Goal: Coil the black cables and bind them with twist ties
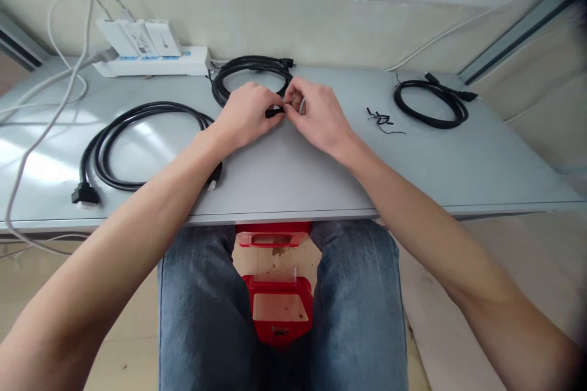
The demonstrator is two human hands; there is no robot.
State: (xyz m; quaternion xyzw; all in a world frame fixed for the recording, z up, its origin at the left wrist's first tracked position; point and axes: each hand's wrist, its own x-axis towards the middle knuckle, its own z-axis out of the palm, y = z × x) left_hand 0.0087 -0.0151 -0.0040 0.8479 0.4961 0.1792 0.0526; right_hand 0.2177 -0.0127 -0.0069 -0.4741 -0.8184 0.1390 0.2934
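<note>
My left hand point(250, 111) is closed on a small black piece point(274, 112) at the middle of the grey table point(293, 177). My right hand point(316, 111) meets it at the fingertips, pinching the right end of that piece; what exactly it grips is too small to make out. Just behind my hands lies a coiled black cable point(229, 70). A larger black cable coil point(103, 153) rests to the left, partly hidden by my left forearm. Several short black ties point(380, 117) lie to the right of my right hand.
Another coiled black cable point(431, 121) lies at the far right. A white power strip point(195, 61) with adapters stands at the back left, and white cords point(68, 95) loop over the left side. Red stools point(282, 311) show below the table.
</note>
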